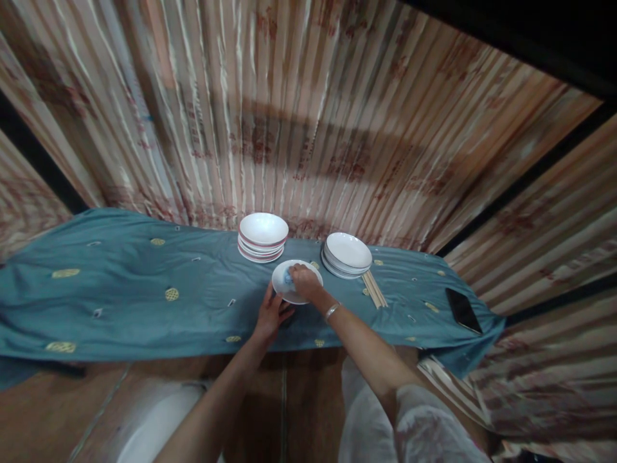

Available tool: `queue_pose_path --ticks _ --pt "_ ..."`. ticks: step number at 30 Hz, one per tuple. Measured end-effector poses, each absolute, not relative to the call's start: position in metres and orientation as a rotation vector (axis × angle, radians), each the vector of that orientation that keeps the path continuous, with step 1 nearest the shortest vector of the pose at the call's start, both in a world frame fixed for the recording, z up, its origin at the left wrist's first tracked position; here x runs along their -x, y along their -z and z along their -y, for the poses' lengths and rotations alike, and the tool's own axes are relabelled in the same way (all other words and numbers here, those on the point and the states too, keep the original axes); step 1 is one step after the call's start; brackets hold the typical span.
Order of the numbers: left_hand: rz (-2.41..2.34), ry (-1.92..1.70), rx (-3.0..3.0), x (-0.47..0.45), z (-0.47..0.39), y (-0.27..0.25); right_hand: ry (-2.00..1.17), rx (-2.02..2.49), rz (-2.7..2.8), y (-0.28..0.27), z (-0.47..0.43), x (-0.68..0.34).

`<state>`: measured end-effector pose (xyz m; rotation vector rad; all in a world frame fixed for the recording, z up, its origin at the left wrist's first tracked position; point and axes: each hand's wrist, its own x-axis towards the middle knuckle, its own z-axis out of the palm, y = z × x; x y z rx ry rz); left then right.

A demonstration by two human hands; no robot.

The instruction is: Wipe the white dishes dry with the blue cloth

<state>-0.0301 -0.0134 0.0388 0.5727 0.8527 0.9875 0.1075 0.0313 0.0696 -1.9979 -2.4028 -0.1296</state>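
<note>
Above the table's front edge, a white plate (284, 295) is gripped at its lower left rim by my left hand (270, 313), some fingers beneath it. My right hand (305, 281) is closed on a small light-blue cloth (288, 276) and presses it against the plate's inner face. The cloth is mostly covered by my fingers, so its full shape is hidden. Just behind the plate, to the left, stands a stack of white bowls (263, 230) with red bands. Behind it to the right is a stack of white plates (348, 251) with dark rims.
Several wooden chopsticks (375, 289) lie beside the right stack. A black phone (463, 310) rests at the table's right end. A teal patterned cloth (144, 289) covers the long table. Pleated curtains (270, 128) hang behind it, and dark poles (525, 183) slant at both sides.
</note>
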Motion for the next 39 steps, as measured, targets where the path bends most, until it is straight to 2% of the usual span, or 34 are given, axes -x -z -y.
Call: queue_pose_path --ticks 9,18,30,39 --pt "-0.853 -0.989 -0.589 0.031 0.011 -0.035 0.013 2.071 2.476 -0.067 -0.017 -0.127" --pt "-0.856 -1.010 -0.542 0.028 0.009 -0.034 -0.150 2.143 2.484 -0.090 0.003 -0.109" --pt "-0.816 -1.042 -0.518 0.030 0.010 -0.034 -0.458 1.924 2.058 -0.079 0.022 -0.080" --pt "-0.811 -1.031 -0.482 0.028 0.010 -0.033 -0.534 1.876 1.883 -0.089 0.002 -0.066"
